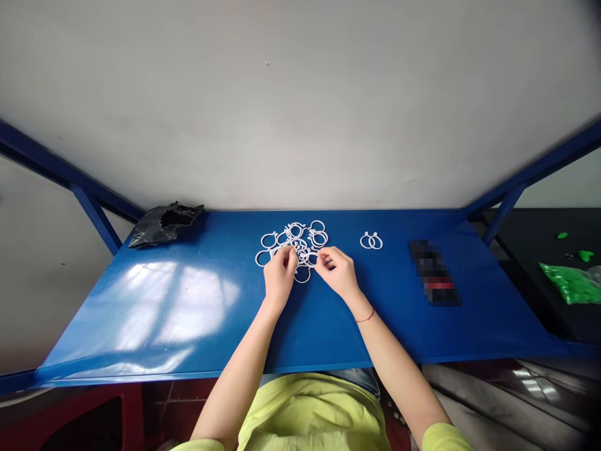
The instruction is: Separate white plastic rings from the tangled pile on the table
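Over the middle of the blue worktop (319,341), the right hand's (339,274) grip pinches a white ring (312,253). The left hand's (280,270) fingertips bunch over the near side of the loose ring pile (295,230); whether they grasp one, I cannot tell. Two overlapping rings (371,240) lie to the right.
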A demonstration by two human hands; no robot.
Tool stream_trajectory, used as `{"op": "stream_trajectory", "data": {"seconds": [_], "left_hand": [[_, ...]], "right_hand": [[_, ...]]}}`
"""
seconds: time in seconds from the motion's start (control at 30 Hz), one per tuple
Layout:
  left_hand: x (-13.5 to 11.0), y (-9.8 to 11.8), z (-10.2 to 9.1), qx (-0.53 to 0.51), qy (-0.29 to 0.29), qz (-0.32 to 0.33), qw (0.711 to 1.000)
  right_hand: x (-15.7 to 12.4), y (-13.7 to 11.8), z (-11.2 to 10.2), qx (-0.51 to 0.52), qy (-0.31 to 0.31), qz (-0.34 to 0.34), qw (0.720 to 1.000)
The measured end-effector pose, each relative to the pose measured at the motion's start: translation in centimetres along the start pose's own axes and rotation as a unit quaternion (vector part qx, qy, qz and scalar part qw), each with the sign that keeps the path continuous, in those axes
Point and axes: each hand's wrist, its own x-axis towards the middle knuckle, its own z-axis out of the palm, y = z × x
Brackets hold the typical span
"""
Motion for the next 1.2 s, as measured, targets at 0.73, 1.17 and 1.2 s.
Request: {"op": "stream_trajectory", "data": {"seconds": [0.73, 1.17, 1.2], "left_hand": [[-0.1, 0.2, -0.7, -0.037, -0.002, 0.027, 0.999], [-0.9, 0.7, 0.5, -0.120, -0.046, 0.050, 0.990], [-0.9, 0.8, 0.4, -0.124, -0.050, 0.049, 0.990]], "right_hand": [[1.3, 3.2, -2.4, -0.254, 0.050, 0.041, 0.965], [-0.3, -0.5, 1.1, 0.026, 0.043, -0.029, 0.998], [-0.3, -0.5, 1.0, 0.025, 0.047, -0.035, 0.998]]}}
